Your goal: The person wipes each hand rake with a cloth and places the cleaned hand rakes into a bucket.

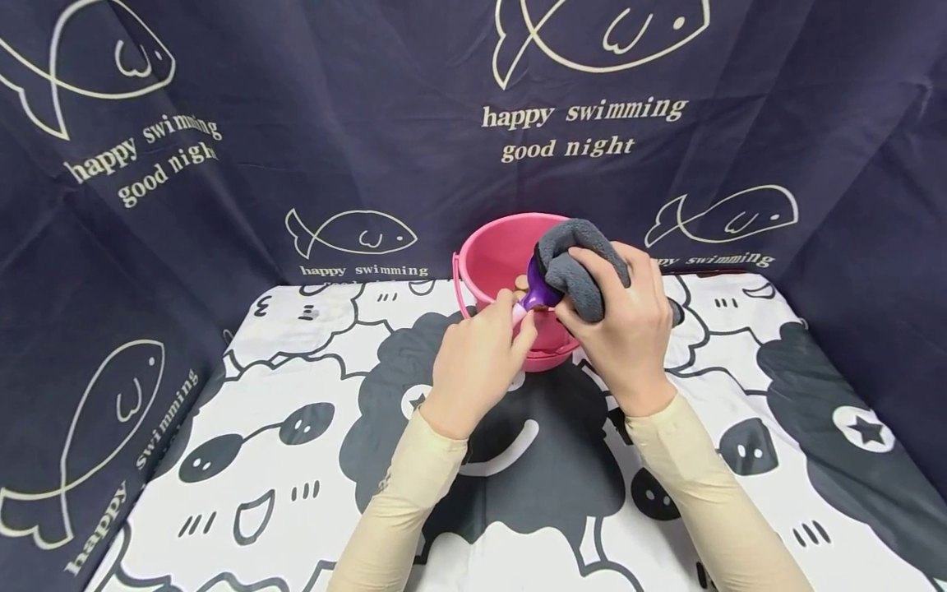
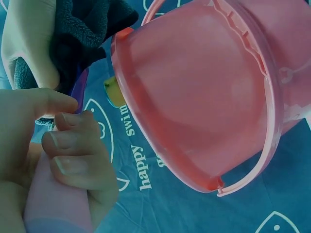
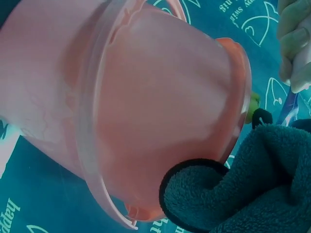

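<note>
My left hand (image 1: 473,362) grips the pale pink handle (image 2: 56,199) of a purple toy shovel (image 1: 538,291), which flares out from a narrow neck. Thumb and fingers are curled round it. Bunched in my right hand (image 1: 632,329) is a grey plush towel (image 1: 579,284) with a dark edge, pressed around the shovel's head and hiding most of it. Both hands are in front of and over the rim of a pink bucket (image 1: 491,251). In the right wrist view the towel (image 3: 252,184) overlaps the bucket's rim, while the shovel's purple neck (image 3: 289,108) shows above it.
A yellow-green piece (image 2: 114,92) sticks out past the bucket's rim in the left wrist view. The bucket's pink carrying handle (image 1: 459,288) hangs at its left side. A sheep-print cloth (image 1: 259,427) covers the table; dark fish-print curtains (image 1: 355,123) stand behind and at both sides.
</note>
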`<move>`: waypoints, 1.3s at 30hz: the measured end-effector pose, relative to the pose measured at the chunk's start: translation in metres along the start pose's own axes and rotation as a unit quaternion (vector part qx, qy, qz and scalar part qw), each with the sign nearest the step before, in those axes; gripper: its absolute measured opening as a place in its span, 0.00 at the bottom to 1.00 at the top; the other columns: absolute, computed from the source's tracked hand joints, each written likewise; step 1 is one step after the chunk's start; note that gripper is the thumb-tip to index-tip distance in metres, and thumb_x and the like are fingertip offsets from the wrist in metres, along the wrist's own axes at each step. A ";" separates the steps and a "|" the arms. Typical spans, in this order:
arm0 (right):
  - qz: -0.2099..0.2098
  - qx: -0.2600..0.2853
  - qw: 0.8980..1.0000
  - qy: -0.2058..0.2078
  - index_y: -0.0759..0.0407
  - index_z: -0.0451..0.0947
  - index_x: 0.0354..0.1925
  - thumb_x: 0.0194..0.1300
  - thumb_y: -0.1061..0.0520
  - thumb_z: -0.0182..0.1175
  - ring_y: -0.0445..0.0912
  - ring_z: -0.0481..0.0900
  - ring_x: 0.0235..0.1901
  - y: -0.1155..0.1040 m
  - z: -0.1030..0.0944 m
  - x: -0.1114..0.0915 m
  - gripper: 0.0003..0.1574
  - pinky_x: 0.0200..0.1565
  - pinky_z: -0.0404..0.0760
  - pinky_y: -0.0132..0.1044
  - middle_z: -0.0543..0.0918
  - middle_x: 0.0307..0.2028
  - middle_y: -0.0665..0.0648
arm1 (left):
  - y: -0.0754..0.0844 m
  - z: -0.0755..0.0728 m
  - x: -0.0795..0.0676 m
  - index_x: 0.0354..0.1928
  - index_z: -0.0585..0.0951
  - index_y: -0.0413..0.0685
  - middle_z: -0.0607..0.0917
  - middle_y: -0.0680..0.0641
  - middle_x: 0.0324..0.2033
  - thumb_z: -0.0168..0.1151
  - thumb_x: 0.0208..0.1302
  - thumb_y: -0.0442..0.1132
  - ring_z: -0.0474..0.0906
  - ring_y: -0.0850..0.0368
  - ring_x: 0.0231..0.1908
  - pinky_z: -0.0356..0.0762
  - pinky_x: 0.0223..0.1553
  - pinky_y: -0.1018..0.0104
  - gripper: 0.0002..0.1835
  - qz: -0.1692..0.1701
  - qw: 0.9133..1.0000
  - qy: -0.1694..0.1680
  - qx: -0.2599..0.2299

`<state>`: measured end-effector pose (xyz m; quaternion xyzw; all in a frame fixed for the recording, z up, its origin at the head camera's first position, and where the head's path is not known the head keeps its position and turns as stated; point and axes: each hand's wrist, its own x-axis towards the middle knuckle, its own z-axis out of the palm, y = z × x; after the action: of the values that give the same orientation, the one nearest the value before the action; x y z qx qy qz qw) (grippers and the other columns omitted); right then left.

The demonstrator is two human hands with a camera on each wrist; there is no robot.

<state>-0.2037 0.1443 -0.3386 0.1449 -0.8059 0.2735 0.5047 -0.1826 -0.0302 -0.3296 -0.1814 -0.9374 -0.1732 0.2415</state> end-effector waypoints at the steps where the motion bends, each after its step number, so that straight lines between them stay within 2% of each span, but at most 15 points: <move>1: 0.000 -0.002 1.000 0.002 0.49 0.82 0.57 0.56 0.56 0.69 0.62 0.78 0.48 0.000 0.000 0.000 0.28 0.47 0.80 0.58 0.81 0.52 0.68 | 0.000 0.001 0.000 0.41 0.77 0.45 0.74 0.52 0.15 0.58 0.72 0.49 0.74 0.57 0.13 0.73 0.18 0.66 0.13 -0.002 1.000 0.001 0.000; 7: 0.005 -0.003 1.000 0.020 0.49 0.83 0.56 0.55 0.56 0.69 0.62 0.78 0.48 0.002 0.001 0.000 0.27 0.48 0.79 0.57 0.81 0.51 0.67 | 0.001 0.005 0.001 0.40 0.75 0.45 0.74 0.52 0.15 0.56 0.74 0.50 0.76 0.56 0.14 0.70 0.17 0.66 0.14 -0.008 1.000 -0.005 -0.003; 13: 0.012 0.013 0.998 0.055 0.49 0.85 0.53 0.52 0.53 0.73 0.63 0.78 0.46 -0.001 -0.002 0.003 0.27 0.48 0.77 0.58 0.82 0.49 0.68 | 0.000 0.004 0.001 0.41 0.75 0.45 0.74 0.51 0.16 0.56 0.74 0.50 0.77 0.55 0.15 0.71 0.18 0.66 0.15 -0.015 1.000 -0.006 0.001; 17: 0.037 0.055 0.994 0.087 0.51 0.86 0.51 0.50 0.56 0.71 0.61 0.79 0.50 -0.004 -0.007 0.009 0.26 0.55 0.76 0.52 0.81 0.48 0.70 | -0.002 0.002 0.001 0.41 0.75 0.45 0.74 0.51 0.17 0.56 0.74 0.50 0.74 0.56 0.14 0.70 0.17 0.66 0.14 -0.023 1.000 0.002 -0.002; 22: 0.079 0.123 0.982 0.116 0.56 0.87 0.49 0.48 0.59 0.66 0.58 0.79 0.54 -0.013 -0.018 0.017 0.25 0.61 0.73 0.41 0.79 0.49 0.74 | -0.004 -0.002 0.002 0.41 0.76 0.44 0.74 0.50 0.17 0.58 0.73 0.50 0.72 0.58 0.15 0.72 0.19 0.67 0.15 -0.041 0.999 0.010 -0.028; 25: 0.075 0.138 0.980 0.119 0.57 0.87 0.48 0.48 0.58 0.66 0.59 0.79 0.53 -0.020 -0.022 0.018 0.24 0.61 0.73 0.40 0.79 0.49 0.74 | -0.003 -0.007 0.003 0.41 0.76 0.44 0.73 0.50 0.18 0.58 0.73 0.50 0.72 0.58 0.16 0.72 0.21 0.66 0.15 -0.057 0.997 0.008 -0.058; 28: 0.052 0.147 0.982 0.102 0.57 0.87 0.47 0.48 0.57 0.66 0.60 0.79 0.52 -0.022 -0.024 0.015 0.24 0.61 0.73 0.39 0.79 0.49 0.74 | -0.002 -0.011 0.003 0.41 0.76 0.45 0.73 0.50 0.18 0.57 0.74 0.50 0.71 0.58 0.16 0.72 0.22 0.66 0.14 -0.068 0.994 0.001 -0.080; 31: 0.016 0.154 0.985 0.078 0.56 0.87 0.47 0.47 0.57 0.66 0.61 0.80 0.50 -0.023 -0.023 0.011 0.25 0.60 0.74 0.36 0.80 0.48 0.73 | -0.001 -0.012 0.003 0.39 0.76 0.45 0.72 0.50 0.18 0.57 0.74 0.50 0.71 0.58 0.16 0.70 0.22 0.65 0.14 -0.066 0.994 0.001 -0.085; 35: -0.032 0.167 0.985 0.034 0.55 0.87 0.48 0.47 0.57 0.66 0.60 0.80 0.49 -0.025 -0.019 0.006 0.26 0.60 0.74 0.33 0.81 0.47 0.71 | -0.002 -0.012 0.002 0.38 0.75 0.47 0.72 0.51 0.18 0.57 0.72 0.48 0.71 0.58 0.16 0.70 0.22 0.65 0.12 -0.046 0.996 0.004 -0.079; 39: -0.058 0.151 0.986 -0.024 0.53 0.86 0.52 0.50 0.58 0.66 0.58 0.82 0.50 -0.024 -0.016 0.004 0.27 0.61 0.74 0.33 0.81 0.49 0.69 | -0.002 -0.012 0.001 0.37 0.76 0.47 0.72 0.52 0.17 0.59 0.70 0.43 0.71 0.58 0.16 0.71 0.22 0.64 0.08 -0.010 0.997 0.006 -0.075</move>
<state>-0.1815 0.1347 -0.3230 0.2726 -0.7576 0.3589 0.4722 -0.1796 -0.0371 -0.3200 -0.1882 -0.9221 -0.2470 0.2308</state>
